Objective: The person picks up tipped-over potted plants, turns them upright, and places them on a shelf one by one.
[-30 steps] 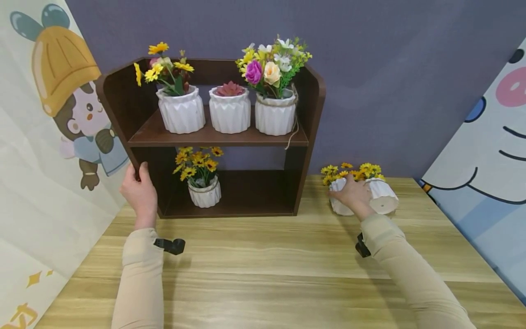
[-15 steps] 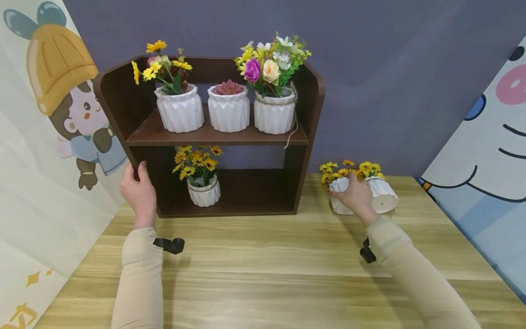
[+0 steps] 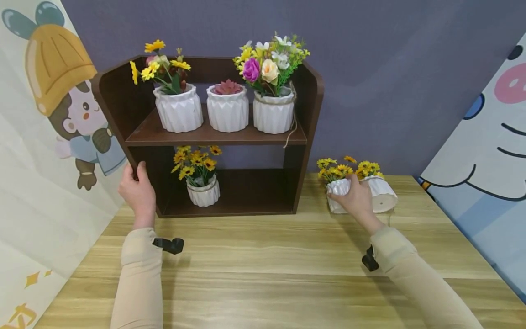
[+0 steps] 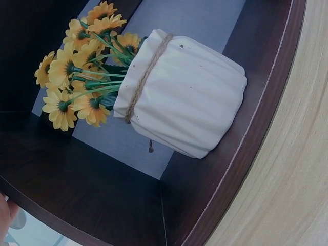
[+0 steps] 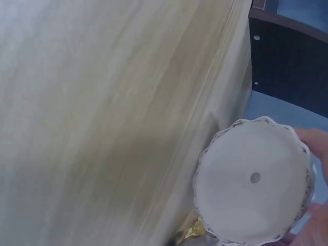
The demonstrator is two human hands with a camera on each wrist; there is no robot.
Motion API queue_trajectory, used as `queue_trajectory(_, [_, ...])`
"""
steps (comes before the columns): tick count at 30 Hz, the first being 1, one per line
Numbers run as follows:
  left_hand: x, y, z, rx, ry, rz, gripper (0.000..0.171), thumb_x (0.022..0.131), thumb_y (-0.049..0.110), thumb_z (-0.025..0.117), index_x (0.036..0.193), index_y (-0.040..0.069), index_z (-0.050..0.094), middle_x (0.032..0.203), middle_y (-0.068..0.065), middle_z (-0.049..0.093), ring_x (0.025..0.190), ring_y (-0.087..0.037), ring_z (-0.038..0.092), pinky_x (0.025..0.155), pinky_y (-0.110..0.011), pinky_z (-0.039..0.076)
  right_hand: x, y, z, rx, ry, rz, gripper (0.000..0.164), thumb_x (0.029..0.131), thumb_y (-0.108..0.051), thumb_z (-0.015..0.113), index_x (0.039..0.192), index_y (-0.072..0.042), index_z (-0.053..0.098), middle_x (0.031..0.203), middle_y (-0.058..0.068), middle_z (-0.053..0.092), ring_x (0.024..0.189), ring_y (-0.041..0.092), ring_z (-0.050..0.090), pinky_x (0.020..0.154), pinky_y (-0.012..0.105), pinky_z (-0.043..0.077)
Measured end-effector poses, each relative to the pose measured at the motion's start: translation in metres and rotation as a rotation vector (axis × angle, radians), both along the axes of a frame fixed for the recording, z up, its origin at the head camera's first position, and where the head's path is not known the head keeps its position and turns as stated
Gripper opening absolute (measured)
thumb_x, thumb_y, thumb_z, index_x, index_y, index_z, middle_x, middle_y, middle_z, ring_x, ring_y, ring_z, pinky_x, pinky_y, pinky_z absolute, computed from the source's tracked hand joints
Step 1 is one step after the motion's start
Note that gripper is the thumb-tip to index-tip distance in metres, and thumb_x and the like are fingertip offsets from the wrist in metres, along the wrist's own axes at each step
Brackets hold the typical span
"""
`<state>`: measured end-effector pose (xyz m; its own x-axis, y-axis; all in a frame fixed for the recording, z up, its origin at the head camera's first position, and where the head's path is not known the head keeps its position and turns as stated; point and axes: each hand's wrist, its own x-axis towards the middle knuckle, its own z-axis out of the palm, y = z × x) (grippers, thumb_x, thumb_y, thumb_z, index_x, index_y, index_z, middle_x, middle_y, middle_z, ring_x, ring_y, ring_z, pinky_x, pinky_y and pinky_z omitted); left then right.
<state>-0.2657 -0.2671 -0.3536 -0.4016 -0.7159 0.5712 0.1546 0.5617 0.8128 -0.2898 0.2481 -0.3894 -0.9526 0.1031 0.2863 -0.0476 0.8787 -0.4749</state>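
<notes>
White pot [image 5: 251, 193] horizontal, flowers [image 3: 338, 172] rearward

- An orange mark [image 3: 22, 315], at eight o'clock in the head view, is printed on the pale backdrop [image 3: 28, 228]; it is shaped like a written character, but the bottom edge of the view cuts it off, so its reading is uncertain.
- Toward one o'clock from it, two orange sparkle signs [image 3: 32, 279] stand on the same backdrop, the smaller at two o'clock from the larger.
- Otherwise, no legible words, brands or numbers in any view.
</notes>
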Motion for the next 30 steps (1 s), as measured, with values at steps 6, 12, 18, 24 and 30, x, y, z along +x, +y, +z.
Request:
queue_trajectory(6, [-0.001, 0.0, -0.001, -0.002, 0.002, -0.003, 0.038, 0.09, 0.039, 0.048, 0.092, 0.005, 0.064, 0.089, -0.011, 0.065, 0.067, -0.006, 0.043, 0.062, -0.017, 0.029, 0.005, -0.003, -0.001, -0.027, 0.019, 0.001, 0.077, 0.068, -0.04, 0.075, 0.122, 0.0, 0.038, 0.117, 0.037, 0.044, 0.101, 0.049, 0.045, 0.08, 0.057, 0.039])
queue_trajectory(12, [-0.001, 0.0, -0.001, 0.022, 0.002, -0.006, 0.038, 0.09, 0.039, 0.048, 0.094, 0.005, 0.064, 0.088, -0.011, 0.063, 0.068, -0.006, 0.043, 0.062, -0.016, 0.029, 0.01, -0.005, -0.005, -0.066, 0.09, 0.008, 0.075, 0.066, -0.035, 0.078, 0.118, 0.002, 0.039, 0.108, 0.031, 0.05, 0.095, 0.044, 0.048, 0.078, 0.053, 0.041])
queue_trajectory(18, [0.001, 0.001, 0.0, 0.012, 0.001, -0.003, 0.036, 0.09, 0.038, 0.049, 0.094, 0.006, 0.064, 0.09, -0.011, 0.065, 0.067, -0.002, 0.043, 0.062, -0.016, 0.029, 0.014, -0.007, -0.01, -0.099, 0.149, -0.012, 0.073, 0.061, -0.031, 0.082, 0.112, 0.003, 0.043, 0.099, 0.026, 0.051, 0.089, 0.039, 0.048, 0.075, 0.05, 0.041])
queue_trajectory(24, [0.001, 0.001, 0.001, 0.01, -0.003, 0.002, 0.036, 0.09, 0.038, 0.049, 0.093, 0.006, 0.064, 0.088, -0.011, 0.064, 0.067, -0.003, 0.043, 0.062, -0.016, 0.029, 0.016, -0.009, -0.014, -0.125, 0.18, -0.019, 0.071, 0.058, -0.03, 0.084, 0.108, 0.002, 0.044, 0.096, 0.022, 0.051, 0.087, 0.036, 0.049, 0.073, 0.047, 0.041])
queue_trajectory(30, [0.002, 0.001, 0.001, 0.014, -0.013, 0.002, 0.037, 0.091, 0.039, 0.048, 0.094, 0.006, 0.064, 0.09, -0.011, 0.065, 0.067, -0.001, 0.043, 0.062, -0.016, 0.03, 0.018, -0.008, -0.019, -0.143, 0.212, -0.043, 0.07, 0.055, -0.029, 0.085, 0.102, 0.003, 0.045, 0.093, 0.022, 0.052, 0.085, 0.036, 0.049, 0.073, 0.046, 0.04])
